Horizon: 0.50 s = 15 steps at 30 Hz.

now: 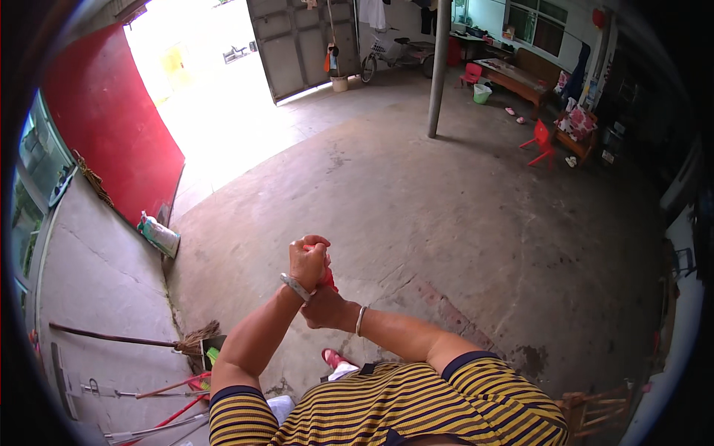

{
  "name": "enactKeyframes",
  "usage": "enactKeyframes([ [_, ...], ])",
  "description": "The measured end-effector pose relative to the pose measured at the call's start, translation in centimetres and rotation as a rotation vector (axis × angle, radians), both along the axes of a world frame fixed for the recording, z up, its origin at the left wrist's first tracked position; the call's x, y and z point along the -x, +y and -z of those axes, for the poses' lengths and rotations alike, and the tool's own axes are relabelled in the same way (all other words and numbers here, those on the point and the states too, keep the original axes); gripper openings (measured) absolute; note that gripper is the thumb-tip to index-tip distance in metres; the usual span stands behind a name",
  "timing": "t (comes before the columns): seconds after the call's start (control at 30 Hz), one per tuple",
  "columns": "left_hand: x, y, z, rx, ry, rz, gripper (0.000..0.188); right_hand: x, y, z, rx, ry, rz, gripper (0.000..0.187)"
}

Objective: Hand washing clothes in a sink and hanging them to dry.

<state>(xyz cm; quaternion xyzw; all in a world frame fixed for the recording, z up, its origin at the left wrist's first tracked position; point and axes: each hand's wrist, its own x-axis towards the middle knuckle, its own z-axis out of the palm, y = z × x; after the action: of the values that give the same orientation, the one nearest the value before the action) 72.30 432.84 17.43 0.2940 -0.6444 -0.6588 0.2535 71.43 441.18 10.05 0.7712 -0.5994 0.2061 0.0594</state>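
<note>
One red cloth (329, 281) shows in the head view, between the left hand (308, 260) and the right hand (325, 308), over the concrete floor (416, 223). The left fingers are folded into a tight fist around it. The right hand is also closed on its lower end, its fingers mostly hidden. A broom (195, 343) is at the left.

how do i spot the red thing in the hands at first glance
Find the striped shirt along the bottom edge, then look above it, where the left hand and right hand come together. Between them is the red bunched material, partly hidden. Unlike the red shoe lower down, it is held in the hands.
</note>
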Motion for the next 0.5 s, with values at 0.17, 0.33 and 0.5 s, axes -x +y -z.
enactKeyframes([
  [0.17, 1.5, -7.3, 3.5, -0.031, 0.049, -0.061, 0.017, 1.9, -5.9, 0.8, -0.162, 0.073, 0.026, 0.009],
  [0.33, 1.1, -17.7, 2.4, -0.440, 0.285, -0.131, 0.021, 11.8, -11.4, 3.7, -0.032, -0.243, 0.678, 0.025],
  [0.5, 5.4, -21.3, -1.1, -0.600, 0.430, 0.000, 0.018, 17.5, -12.0, 0.2, -0.165, -0.781, 0.651, 0.046],
])
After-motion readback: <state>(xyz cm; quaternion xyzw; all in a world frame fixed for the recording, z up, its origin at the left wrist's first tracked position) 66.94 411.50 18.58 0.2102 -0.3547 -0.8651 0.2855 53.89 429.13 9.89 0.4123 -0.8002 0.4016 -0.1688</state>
